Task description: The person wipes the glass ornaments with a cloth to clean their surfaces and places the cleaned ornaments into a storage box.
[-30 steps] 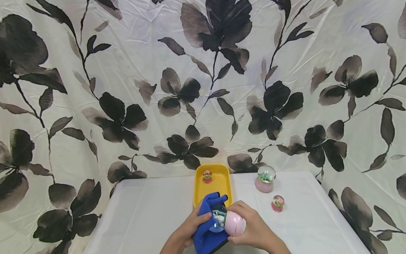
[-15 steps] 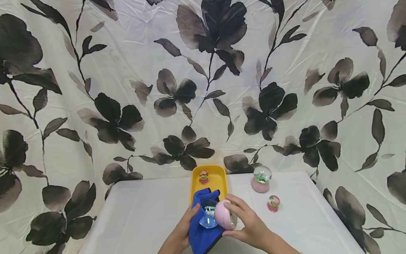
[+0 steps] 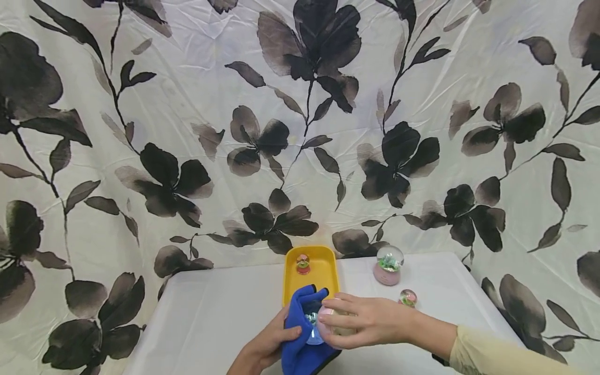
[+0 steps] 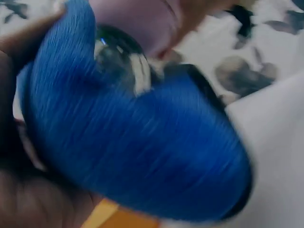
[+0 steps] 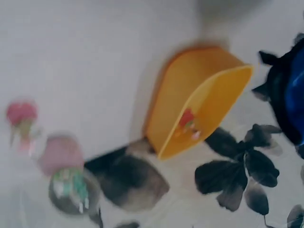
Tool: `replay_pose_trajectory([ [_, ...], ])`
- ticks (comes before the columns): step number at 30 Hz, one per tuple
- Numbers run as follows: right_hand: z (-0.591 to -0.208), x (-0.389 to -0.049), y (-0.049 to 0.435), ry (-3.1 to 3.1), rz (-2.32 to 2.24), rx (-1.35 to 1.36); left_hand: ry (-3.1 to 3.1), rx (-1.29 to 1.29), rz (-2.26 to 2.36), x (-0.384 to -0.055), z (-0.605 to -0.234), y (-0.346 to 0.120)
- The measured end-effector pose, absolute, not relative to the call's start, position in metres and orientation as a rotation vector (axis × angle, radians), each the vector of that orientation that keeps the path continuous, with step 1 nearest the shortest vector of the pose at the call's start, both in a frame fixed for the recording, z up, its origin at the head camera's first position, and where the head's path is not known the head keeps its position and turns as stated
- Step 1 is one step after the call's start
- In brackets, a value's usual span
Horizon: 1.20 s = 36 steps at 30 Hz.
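Note:
My left hand [image 3: 274, 336] holds a blue cloth [image 3: 296, 351] with a dark edge, wrapped against the glass dome of a snow globe [image 3: 315, 336]. The globe lies on its side, its pink base pointing right. My right hand [image 3: 375, 320] grips that base, with the fingers spread over it from above and hiding much of it. In the left wrist view the cloth [image 4: 133, 137] is blurred and covers part of the dome, below the pink base [image 4: 140, 21]. Only an edge of the cloth [image 5: 297, 95] shows in the right wrist view.
Behind the hands stands a yellow tray [image 3: 287, 284] with a small red-based snow globe [image 3: 303, 264] in it. To the right are a larger pink-based snow globe [image 3: 388, 265] and another small one [image 3: 408, 298], partly behind my right forearm. Floral fabric [image 3: 262, 146] hangs behind the white table [image 3: 211, 307].
The right hand has turned over the pink base, from gripping its right side to lying across it from above. The left hand keeps its hold on the cloth around the dome.

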State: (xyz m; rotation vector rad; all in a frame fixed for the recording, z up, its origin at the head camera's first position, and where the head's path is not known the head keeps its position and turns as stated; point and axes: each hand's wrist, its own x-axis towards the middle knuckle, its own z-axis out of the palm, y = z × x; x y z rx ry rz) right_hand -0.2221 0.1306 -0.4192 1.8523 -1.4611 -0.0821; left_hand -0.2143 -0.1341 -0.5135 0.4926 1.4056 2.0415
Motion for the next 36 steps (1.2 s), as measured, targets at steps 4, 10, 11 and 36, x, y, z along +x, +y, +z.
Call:
replay_pose_trajectory([
  [4,-0.406,-0.232,0.144,-1.348,-0.170,1.953,1.334,0.577,2.045,-0.223,-0.511,-0.114],
  [10,-0.421,-0.240,0.156,-1.720,0.160,1.938,1.487,0.569,2.057,-0.226,-0.505,-0.108],
  [11,-0.424,-0.240,0.157,-1.802,0.273,1.914,1.533,0.581,2.044,-0.227,-0.504,-0.108],
  [36,-0.503,-0.223,0.127,-1.971,3.025,0.274,2.352,0.517,1.861,-0.225,-0.502,-0.119],
])
